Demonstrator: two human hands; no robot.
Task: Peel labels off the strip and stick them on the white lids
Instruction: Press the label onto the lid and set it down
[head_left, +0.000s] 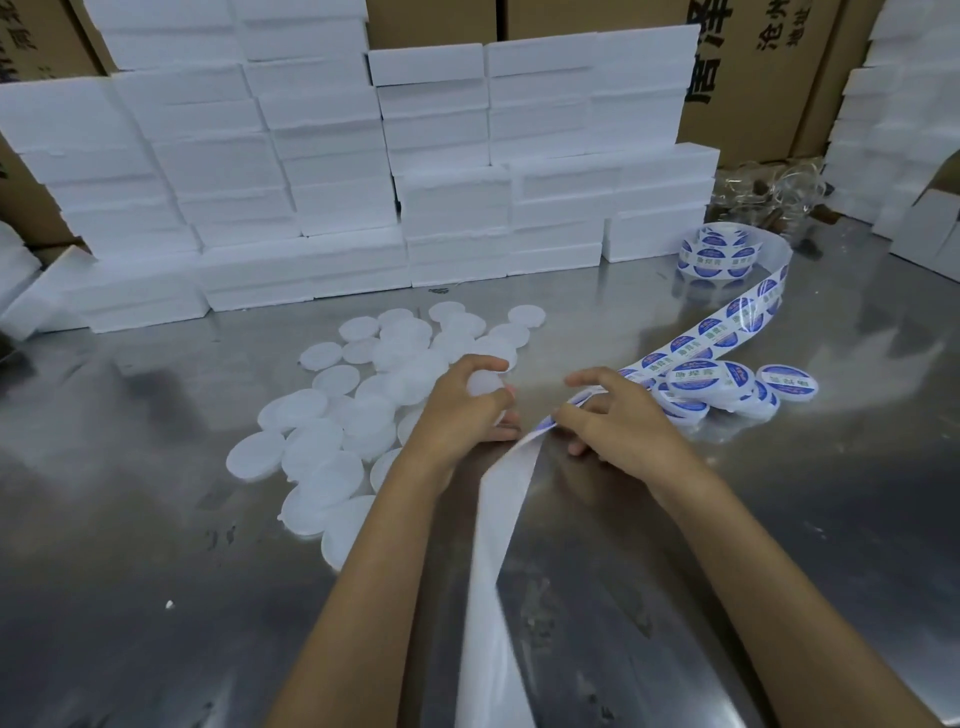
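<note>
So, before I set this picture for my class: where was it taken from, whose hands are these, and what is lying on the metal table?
A single camera worn on the person's head looks down at their own bare hands. The left hand holds one plain white lid. The right hand grips the label strip, which runs back to a roll; its bare backing trails toward the camera. On the metal table lie unlabelled lids on the left and labelled lids on the right. Foam boxes are stacked behind.

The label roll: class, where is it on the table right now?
The label roll stands at the far right of the metal table, beside the stacked white foam boxes.
</note>
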